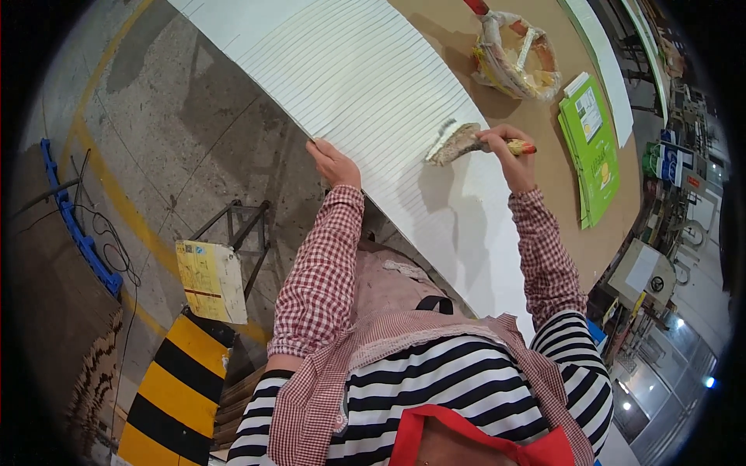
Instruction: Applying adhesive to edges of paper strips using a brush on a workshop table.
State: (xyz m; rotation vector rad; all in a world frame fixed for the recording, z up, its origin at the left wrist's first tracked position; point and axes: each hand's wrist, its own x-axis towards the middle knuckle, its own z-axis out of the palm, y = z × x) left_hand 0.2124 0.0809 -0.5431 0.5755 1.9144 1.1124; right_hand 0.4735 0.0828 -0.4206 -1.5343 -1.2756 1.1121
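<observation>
- The right fingers (489, 133) are clamped on the handle of a wide brush (460, 144); its pale-coated bristles lie at nine o'clock from them, its red-tipped handle end at three o'clock.
- The brush is over the white overlapping sheets (342, 70), whose edges show as close lines; I cannot tell whether the bristles touch them.
- The left fingers (317, 149), at nine o'clock from the brush, meet the sheets' left edge; I cannot tell whether they are clamped on it.
- At one o'clock from the right fingers, a plastic-wrapped round container (491, 65) stands on the brown tabletop (606, 241).
- At three o'clock, green packages (594, 147) lie on the tabletop.
- At seven o'clock from the left fingers is a yellow-and-black striped block (180, 369).
</observation>
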